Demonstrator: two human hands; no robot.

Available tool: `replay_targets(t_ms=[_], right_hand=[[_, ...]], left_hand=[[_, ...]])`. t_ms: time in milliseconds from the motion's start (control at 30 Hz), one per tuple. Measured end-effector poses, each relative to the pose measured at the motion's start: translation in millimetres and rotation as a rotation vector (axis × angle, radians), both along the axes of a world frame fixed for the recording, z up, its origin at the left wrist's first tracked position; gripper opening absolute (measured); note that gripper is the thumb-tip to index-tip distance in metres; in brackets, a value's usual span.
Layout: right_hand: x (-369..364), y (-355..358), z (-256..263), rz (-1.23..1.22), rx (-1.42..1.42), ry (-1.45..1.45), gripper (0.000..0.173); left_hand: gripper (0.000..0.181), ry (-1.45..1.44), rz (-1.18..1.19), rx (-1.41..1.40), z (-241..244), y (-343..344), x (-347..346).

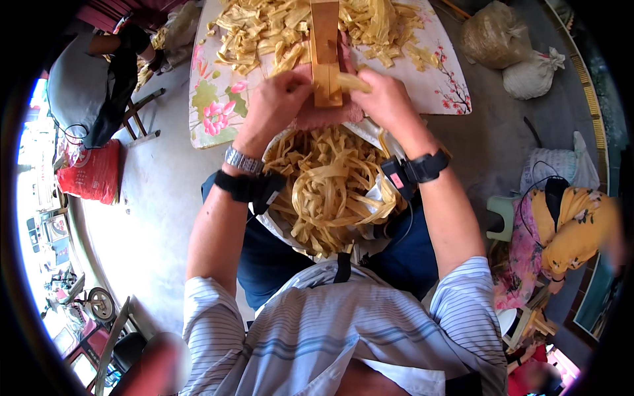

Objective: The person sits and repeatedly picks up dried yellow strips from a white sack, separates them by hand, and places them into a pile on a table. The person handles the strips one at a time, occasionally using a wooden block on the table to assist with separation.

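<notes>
My right hand (384,96) grips a short, yellowish dried strip (354,82) at the near right edge of a wooden block (327,54). On the block's left side is my left hand (287,94), its fingers curled close to the wood. Whether anything is between those fingers is hidden. The block lies lengthwise on a pink towel (329,118) at the table's near edge. Below my hands, between my knees, a white sack (270,220) is full of long, tangled yellowish strips (322,183).
Short cut-looking strips (267,29) lie in heaps on the flower-printed table (218,94). Bulging sacks (495,34) stand on the floor at the far right. A red bag (94,173) is at left near a bending person (84,89). Another person (564,232) sits at right.
</notes>
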State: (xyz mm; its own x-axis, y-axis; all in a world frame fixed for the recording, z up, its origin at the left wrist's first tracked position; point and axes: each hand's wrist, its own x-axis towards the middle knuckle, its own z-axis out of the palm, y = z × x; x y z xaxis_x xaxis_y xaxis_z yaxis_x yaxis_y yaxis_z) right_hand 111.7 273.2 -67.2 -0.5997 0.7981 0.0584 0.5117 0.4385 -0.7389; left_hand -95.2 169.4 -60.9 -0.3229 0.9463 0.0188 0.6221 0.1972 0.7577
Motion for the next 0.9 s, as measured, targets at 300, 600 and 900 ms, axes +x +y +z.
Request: replay_targets(t_ms=[300, 600, 900], right_hand=[[47.0, -81.2, 31.8, 0.269, -0.017, 0.233, 0.009], [81.5, -139.6, 48.8, 0.338, -0.12, 0.248, 0.027], [90.2, -182.1, 77.3, 0.265, 0.157, 0.496, 0.015]], left_hand=[[0.037, -0.567, -0.142, -0.17, 47.0, -87.3, 53.8], [0.022, -0.653, -0.112, 0.038, 64.7, -101.4, 56.4], [0.041, -0.623, -0.258, -0.041, 98.1, -132.3, 64.4]])
